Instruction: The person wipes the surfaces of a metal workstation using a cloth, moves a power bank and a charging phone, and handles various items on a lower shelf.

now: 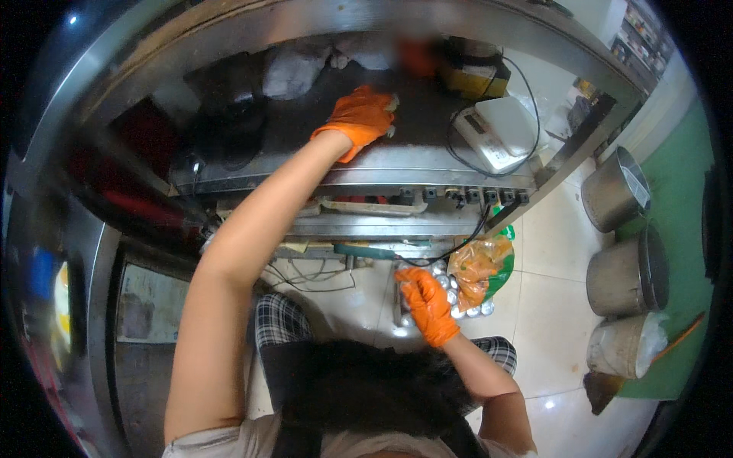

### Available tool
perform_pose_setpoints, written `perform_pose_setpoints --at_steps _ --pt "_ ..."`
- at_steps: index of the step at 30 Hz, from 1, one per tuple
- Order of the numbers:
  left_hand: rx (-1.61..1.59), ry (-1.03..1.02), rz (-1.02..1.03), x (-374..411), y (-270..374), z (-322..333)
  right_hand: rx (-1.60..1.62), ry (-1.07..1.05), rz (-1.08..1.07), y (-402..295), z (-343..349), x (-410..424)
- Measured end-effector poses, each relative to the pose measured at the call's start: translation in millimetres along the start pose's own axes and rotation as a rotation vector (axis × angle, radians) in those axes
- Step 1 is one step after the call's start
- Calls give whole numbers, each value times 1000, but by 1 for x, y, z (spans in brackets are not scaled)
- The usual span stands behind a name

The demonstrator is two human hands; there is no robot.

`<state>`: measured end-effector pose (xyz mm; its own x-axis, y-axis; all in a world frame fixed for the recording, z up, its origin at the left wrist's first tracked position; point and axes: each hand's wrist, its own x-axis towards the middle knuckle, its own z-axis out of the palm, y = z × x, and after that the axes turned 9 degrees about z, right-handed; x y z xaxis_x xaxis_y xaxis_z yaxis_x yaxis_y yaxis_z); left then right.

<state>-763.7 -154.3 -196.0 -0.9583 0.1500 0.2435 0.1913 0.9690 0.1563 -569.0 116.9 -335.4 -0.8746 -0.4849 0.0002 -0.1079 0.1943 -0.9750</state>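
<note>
My left hand (pixel 363 121), in an orange glove, reaches over a dark shelf top (pixel 309 129) framed in stainless steel. Its fingers are closed on a pale thing (pixel 391 103) that pokes out past the glove, too small a part to identify. My right hand (pixel 426 306), gloved in orange too, hangs low before my knees with the fingers curled, and nothing shows in it. Silver-topped cans (pixel 473 311) stand on the floor behind it, beside an orange and green plastic bag (pixel 484 269). Just beyond its fingertips is a long green object (pixel 363 252).
A white digital scale (pixel 498 134) with a black cable stands right on the shelf, near a yellow box (pixel 475 77). Several black knobs (pixel 472 196) line the front edge. Metal pots (pixel 621 280) and a bucket (pixel 615 346) stand at right. A steel beam (pixel 355 20) crosses overhead.
</note>
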Motion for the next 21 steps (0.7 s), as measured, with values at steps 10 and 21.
perform_pose_setpoints --at_steps 10,21 --pt "-1 240 -174 80 -42 -54 -554 -139 -240 35 -12 12" --pt "310 117 -400 144 -44 -40 -527 -273 -123 36 -34 19"
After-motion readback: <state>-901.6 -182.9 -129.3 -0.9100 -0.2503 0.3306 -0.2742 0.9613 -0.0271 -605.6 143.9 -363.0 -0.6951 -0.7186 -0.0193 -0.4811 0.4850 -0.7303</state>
